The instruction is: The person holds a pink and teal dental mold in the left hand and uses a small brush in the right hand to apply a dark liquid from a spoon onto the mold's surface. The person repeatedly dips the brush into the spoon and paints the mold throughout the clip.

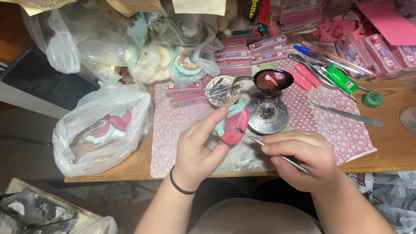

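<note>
Pink wax mould (233, 125) sits pinched between the left hand's (200, 145) fingers (216, 116) above the worktop (390, 138); the right hand (303, 158) grips a thin metal tool (277, 154), its tip touching the mould.

free: mat's right part (342, 134) | blocked: burner (267, 113), spoon (272, 80) ahead; bag (102, 128) left

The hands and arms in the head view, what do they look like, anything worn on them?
Both forearms are bare, with no sleeves in view. The left hand has a thin black band, like a hair tie, around its wrist. The right hand wears nothing that shows: no glove, ring or watch.
</note>
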